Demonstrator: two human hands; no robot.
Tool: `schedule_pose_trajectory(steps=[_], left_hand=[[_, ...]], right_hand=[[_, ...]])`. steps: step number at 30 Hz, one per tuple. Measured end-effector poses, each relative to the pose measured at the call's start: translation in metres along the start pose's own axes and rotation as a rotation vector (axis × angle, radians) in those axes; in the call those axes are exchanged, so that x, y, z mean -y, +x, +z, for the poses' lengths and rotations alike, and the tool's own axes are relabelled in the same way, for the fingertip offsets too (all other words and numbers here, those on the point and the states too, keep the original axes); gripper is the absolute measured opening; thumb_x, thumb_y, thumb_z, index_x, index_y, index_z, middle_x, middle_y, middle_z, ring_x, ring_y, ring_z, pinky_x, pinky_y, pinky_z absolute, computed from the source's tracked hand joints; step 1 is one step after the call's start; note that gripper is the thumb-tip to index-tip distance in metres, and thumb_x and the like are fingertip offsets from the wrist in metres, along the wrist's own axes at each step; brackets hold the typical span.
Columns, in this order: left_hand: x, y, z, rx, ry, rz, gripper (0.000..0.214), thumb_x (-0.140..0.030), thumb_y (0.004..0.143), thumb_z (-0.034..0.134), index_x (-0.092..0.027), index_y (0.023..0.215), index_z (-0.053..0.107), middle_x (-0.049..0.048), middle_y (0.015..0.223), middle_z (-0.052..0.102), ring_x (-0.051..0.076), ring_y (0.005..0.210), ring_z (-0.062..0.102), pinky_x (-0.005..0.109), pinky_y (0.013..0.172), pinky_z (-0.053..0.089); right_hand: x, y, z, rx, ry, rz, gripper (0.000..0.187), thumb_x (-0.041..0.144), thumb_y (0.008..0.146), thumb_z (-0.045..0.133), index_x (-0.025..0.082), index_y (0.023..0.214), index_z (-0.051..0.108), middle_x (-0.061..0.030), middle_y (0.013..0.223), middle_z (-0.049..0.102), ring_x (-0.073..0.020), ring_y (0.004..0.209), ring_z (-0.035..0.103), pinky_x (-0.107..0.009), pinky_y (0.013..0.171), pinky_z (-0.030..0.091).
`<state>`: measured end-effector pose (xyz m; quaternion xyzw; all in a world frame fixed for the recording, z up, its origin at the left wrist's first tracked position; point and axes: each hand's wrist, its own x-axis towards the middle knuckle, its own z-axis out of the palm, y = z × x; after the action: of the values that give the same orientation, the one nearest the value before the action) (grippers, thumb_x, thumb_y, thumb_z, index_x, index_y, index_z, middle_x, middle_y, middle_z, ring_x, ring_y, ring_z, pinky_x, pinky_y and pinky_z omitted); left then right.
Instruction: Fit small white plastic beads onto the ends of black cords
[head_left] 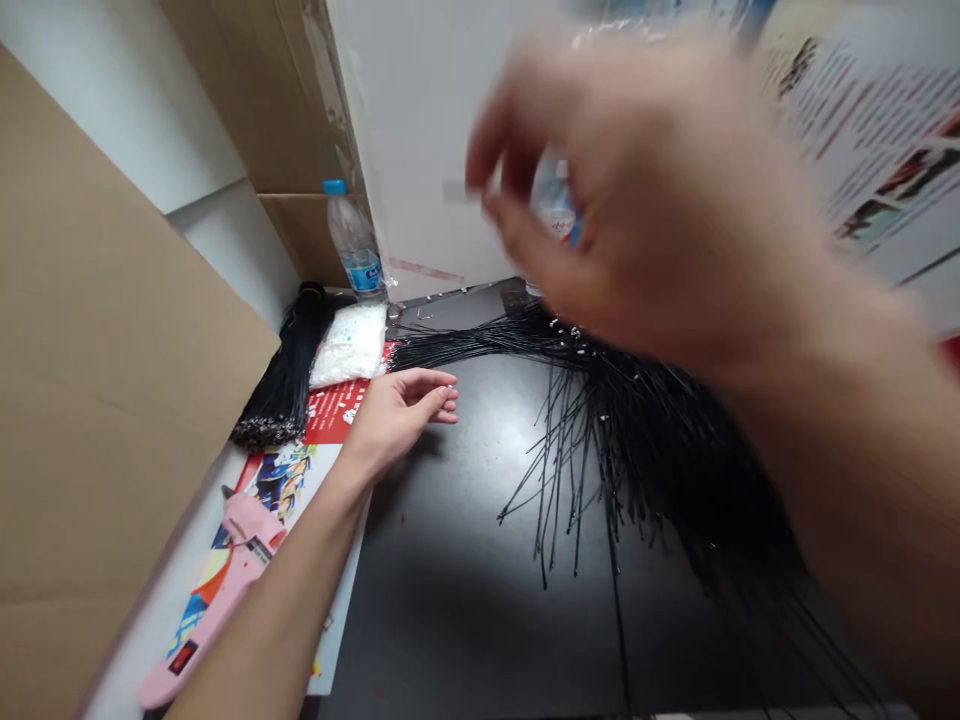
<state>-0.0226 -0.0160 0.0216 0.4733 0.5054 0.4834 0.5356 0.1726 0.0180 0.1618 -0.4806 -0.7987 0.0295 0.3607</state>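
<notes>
My left hand (397, 420) lies with its fingers loosely curled, partly open and holding nothing, just beside the gathered end of the black cords (637, 440). The cords form one fanned mass with small white bits near that end, on the black table (442, 610). My right hand (637, 200) is raised over the mass and blurred; I cannot tell whether its bent thumb and fingers hold anything. It partly blocks one water bottle (553, 205).

Relative to the cords, a second water bottle (354, 240) stands beyond their gathered end. To the left of that end lie one bag of white pieces (351, 345) and one black bundle (281, 375). Further left are one printed sheet (285, 480), one pink tool (217, 600) and one cardboard panel (112, 400).
</notes>
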Motion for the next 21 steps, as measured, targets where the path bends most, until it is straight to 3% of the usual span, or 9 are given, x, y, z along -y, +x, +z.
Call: schedule_pose_trajectory(steps=[1, 2, 5, 8, 12, 17, 21], left_hand=[[0.001, 0.0, 0.001, 0.002, -0.003, 0.001, 0.023, -0.024, 0.068, 0.082, -0.012, 0.084, 0.072, 0.006, 0.077, 0.074, 0.016, 0.066, 0.07, 0.034, 0.07, 0.062], [0.002, 0.0, 0.002, 0.006, -0.005, 0.001, 0.022, -0.024, 0.068, 0.082, -0.012, 0.084, 0.071, 0.0059, 0.076, 0.074, 0.016, 0.065, 0.069, 0.033, 0.069, 0.062], [0.008, 0.002, 0.006, 0.016, -0.012, -0.008, 0.018, -0.022, 0.071, 0.079, -0.013, 0.082, 0.067, 0.0057, 0.075, 0.073, 0.016, 0.067, 0.07, 0.032, 0.067, 0.061], [0.012, 0.003, 0.008, 0.021, 0.022, 0.015, 0.014, -0.02, 0.073, 0.074, -0.014, 0.082, 0.066, 0.0042, 0.075, 0.071, 0.016, 0.068, 0.07, 0.031, 0.065, 0.059], [0.014, 0.003, 0.009, -0.012, 0.119, 0.059, 0.012, -0.02, 0.074, 0.071, -0.014, 0.082, 0.065, -0.0003, 0.071, 0.066, 0.012, 0.058, 0.066, 0.026, 0.058, 0.054], [0.015, 0.004, 0.01, -0.034, 0.097, 0.061, 0.012, -0.021, 0.072, 0.069, -0.014, 0.08, 0.062, -0.0019, 0.069, 0.064, 0.012, 0.057, 0.065, 0.026, 0.058, 0.053], [0.015, 0.003, 0.011, -0.022, 0.053, 0.061, 0.016, -0.022, 0.071, 0.069, -0.015, 0.084, 0.064, -0.0021, 0.07, 0.064, 0.013, 0.061, 0.067, 0.027, 0.061, 0.056]], right_hand=[[0.002, -0.015, 0.012, 0.097, -0.224, -0.152, 0.02, 0.027, 0.095, 0.052, 0.02, 0.106, 0.066, -0.0064, 0.109, 0.068, -0.0292, 0.105, 0.065, -0.035, 0.08, 0.05], [0.002, -0.03, 0.027, 0.169, -0.31, -0.212, 0.018, 0.022, 0.094, 0.051, 0.017, 0.099, 0.068, -0.007, 0.098, 0.07, -0.0263, 0.092, 0.068, -0.034, 0.075, 0.05], [-0.017, -0.072, 0.072, 0.246, -0.116, -0.088, 0.016, 0.02, 0.093, 0.052, 0.018, 0.099, 0.066, -0.0048, 0.093, 0.072, -0.0182, 0.076, 0.066, -0.027, 0.064, 0.045], [-0.039, -0.096, 0.1, 0.236, 0.155, 0.065, 0.019, 0.017, 0.091, 0.053, 0.017, 0.105, 0.065, -0.0018, 0.082, 0.071, -0.0117, 0.062, 0.06, -0.024, 0.059, 0.042], [-0.043, -0.104, 0.108, 0.237, 0.341, 0.119, 0.023, 0.011, 0.088, 0.051, 0.017, 0.105, 0.066, -0.0004, 0.079, 0.071, -0.0103, 0.061, 0.06, -0.023, 0.061, 0.043], [-0.038, -0.106, 0.11, 0.201, 0.362, 0.126, 0.018, 0.008, 0.085, 0.053, 0.016, 0.092, 0.067, -0.0035, 0.089, 0.073, -0.0115, 0.071, 0.063, -0.023, 0.064, 0.045], [-0.038, -0.108, 0.112, 0.199, 0.366, 0.136, 0.01, 0.015, 0.088, 0.056, 0.016, 0.089, 0.066, -0.0023, 0.082, 0.072, -0.0106, 0.065, 0.06, -0.022, 0.06, 0.043]])
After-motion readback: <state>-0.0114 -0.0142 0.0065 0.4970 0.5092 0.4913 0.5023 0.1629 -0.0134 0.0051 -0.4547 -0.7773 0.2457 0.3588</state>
